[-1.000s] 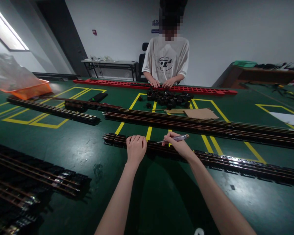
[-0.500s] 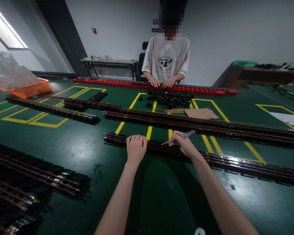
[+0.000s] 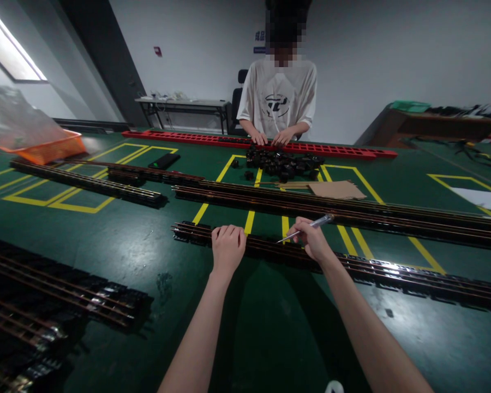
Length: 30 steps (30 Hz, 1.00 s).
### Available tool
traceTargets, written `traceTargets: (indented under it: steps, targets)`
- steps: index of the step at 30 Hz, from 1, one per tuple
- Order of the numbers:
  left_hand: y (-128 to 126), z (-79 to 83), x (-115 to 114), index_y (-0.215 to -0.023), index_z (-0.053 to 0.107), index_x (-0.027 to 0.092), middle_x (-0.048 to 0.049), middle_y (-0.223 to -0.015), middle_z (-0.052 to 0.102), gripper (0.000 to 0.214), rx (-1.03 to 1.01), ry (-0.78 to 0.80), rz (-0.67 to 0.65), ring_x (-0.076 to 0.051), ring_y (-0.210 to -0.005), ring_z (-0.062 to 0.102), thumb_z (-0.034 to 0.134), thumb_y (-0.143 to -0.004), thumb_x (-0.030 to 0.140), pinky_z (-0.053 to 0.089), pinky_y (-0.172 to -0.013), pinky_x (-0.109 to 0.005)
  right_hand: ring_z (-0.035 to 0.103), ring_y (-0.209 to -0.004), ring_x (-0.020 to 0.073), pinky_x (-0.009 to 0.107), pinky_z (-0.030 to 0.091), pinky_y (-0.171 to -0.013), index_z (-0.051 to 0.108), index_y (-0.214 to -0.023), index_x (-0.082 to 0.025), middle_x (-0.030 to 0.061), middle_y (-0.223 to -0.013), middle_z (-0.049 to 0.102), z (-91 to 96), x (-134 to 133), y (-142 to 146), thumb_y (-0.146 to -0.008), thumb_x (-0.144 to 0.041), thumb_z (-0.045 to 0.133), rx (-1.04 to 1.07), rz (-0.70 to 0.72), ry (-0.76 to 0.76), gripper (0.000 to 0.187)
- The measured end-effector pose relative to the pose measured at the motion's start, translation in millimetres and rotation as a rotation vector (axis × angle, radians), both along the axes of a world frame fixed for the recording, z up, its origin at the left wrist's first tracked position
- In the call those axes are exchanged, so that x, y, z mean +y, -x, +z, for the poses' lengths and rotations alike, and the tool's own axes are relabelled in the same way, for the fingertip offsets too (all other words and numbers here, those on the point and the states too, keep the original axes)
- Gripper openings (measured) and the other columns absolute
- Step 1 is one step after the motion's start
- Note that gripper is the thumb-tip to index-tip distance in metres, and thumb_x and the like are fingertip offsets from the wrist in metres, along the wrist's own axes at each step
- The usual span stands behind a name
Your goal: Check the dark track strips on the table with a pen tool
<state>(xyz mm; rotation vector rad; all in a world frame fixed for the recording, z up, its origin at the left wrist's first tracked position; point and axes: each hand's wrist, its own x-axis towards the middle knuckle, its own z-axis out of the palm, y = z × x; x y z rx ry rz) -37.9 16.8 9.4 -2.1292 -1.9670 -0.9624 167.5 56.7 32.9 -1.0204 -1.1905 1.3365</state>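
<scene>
My left hand (image 3: 228, 245) is closed over a long black strip with copper-coloured rods (image 3: 265, 248), its fingers curled across the far edge. To its right, my right hand (image 3: 311, 240) grips a slim screwdriver (image 3: 321, 220) with a pale, shiny handle. The thin shaft slants down to the left, and its tip is at the strip's upper face; whether it touches cannot be made out. The strip lies across the green table, running from left of my left hand off to the right edge.
More rodded strips (image 3: 343, 210) lie beyond my hands, with others (image 3: 65, 284) at lower left. Farther back are a heap of black parts (image 3: 284, 164), cardboard (image 3: 337, 189), a red slotted rail (image 3: 339, 150) and an orange basket (image 3: 61, 148). A co-worker (image 3: 276, 98) handles the red rail.
My right hand and the screwdriver have shifted slightly to the right along the strip. My left hand stays in place.
</scene>
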Motion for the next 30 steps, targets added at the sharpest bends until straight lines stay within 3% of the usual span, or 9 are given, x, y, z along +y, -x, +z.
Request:
traceTargets:
  steps: [19,30]
  targets:
    - [1,-2.5,1,-0.082,0.064,0.021,-0.0035,-0.088,0.071,0.026,-0.028,-0.028,0.001,-0.020,-0.086,0.060,0.039,-0.088,0.019,0.034,-0.087,-0.039,0.042,-0.041,0.0108,0.027,0.035,-0.048,0.045,-0.044,-0.021,-0.0011,-0.043,0.051,-0.3,0,4,-0.063,-0.024,0.054,-0.036,-0.026,-0.078,0.022]
    - [11,-3.1,3,-0.081,0.064,0.021,-0.0037,-0.086,0.071,0.025,-0.075,-0.032,0.086,-0.021,-0.085,0.061,0.040,-0.085,0.017,0.034,-0.088,-0.041,0.044,-0.042,0.0119,0.028,0.036,-0.051,0.042,-0.047,-0.022,-0.0023,-0.043,0.052,-5.5,0,18,-0.068,-0.024,0.052,-0.051,0.006,-0.151,0.023]
